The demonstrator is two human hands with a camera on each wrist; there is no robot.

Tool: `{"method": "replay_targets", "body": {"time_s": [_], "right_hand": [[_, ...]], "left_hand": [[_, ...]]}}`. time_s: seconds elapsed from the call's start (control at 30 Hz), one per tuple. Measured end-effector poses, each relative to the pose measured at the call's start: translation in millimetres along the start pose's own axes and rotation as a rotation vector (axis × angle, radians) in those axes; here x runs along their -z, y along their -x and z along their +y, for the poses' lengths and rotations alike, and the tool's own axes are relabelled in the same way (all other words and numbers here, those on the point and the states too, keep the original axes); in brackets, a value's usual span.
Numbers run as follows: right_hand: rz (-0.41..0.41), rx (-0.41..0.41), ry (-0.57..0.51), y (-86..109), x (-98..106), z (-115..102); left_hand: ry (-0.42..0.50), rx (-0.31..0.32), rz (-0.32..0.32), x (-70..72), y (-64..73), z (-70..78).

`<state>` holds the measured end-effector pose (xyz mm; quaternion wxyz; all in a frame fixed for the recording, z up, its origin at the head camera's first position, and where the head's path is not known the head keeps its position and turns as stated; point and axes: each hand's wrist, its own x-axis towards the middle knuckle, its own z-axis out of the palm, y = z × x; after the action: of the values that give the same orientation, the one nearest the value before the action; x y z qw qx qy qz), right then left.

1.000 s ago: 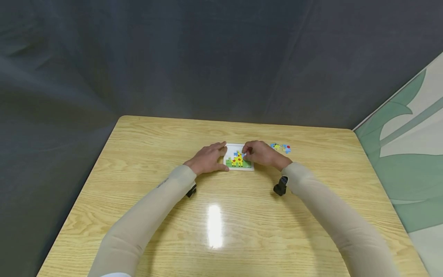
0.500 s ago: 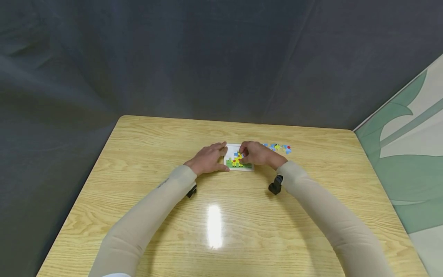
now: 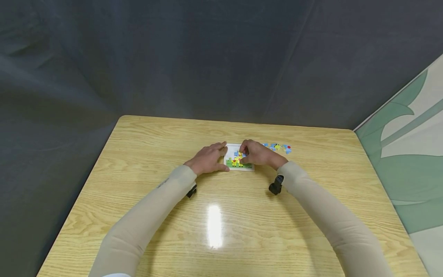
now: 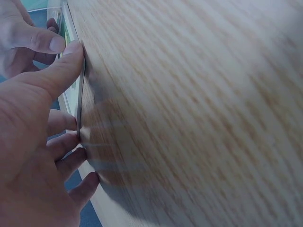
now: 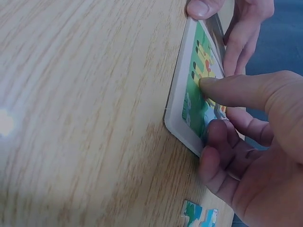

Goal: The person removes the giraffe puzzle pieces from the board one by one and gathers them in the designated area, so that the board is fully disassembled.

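A giraffe jigsaw puzzle (image 3: 234, 163) lies in a white-rimmed tray, with green along its near side, a yellow giraffe with red spots and a bare white area at the upper left. My left hand (image 3: 207, 158) rests at the tray's left side, thumb at the near corner, other fingers along the edge. Over the puzzle's right part, my right hand (image 3: 257, 152) pinches a small puzzle piece, mostly hidden by the fingers. In the right wrist view its thumb (image 5: 222, 90) touches the giraffe picture. Right of the tray lie loose puzzle pieces (image 3: 277, 147).
The wooden table (image 3: 166, 223) extends around the tray, with a bright light reflection in front. A dark curtain (image 3: 221, 57) hangs behind the table. A white and green patterned panel (image 3: 408, 154) stands at the right.
My right hand has moved slightly left over the puzzle, uncovering more loose pieces behind it. A blue and yellow piece by its fingertips has shifted slightly. The left hand stays in place.
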<state>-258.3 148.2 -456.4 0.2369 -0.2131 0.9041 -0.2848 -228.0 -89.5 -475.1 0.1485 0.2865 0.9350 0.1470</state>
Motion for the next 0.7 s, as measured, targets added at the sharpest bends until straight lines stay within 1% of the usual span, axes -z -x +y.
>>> {"method": "replay_targets", "body": {"time_s": [0.2,0.37,0.53,0.7], "right_hand": [[0.042,0.001,-0.017,-1.3,-1.7,5.5],[0.074,0.012,-0.047,-0.3,-1.9,9.1],[0.103,0.031,-0.116,1.3,-1.7,11.9],[0.107,0.042,-0.211,0.5,-1.7,15.7]], "left_hand": [[-0.018,-0.008,0.007,0.3,-0.5,-0.7],[-0.013,-0.001,0.000,0.0,-0.5,-1.4],[-0.008,-0.002,0.002,0.0,-0.6,-1.0],[-0.009,0.000,-0.002,1.3,-0.6,0.7]]}}
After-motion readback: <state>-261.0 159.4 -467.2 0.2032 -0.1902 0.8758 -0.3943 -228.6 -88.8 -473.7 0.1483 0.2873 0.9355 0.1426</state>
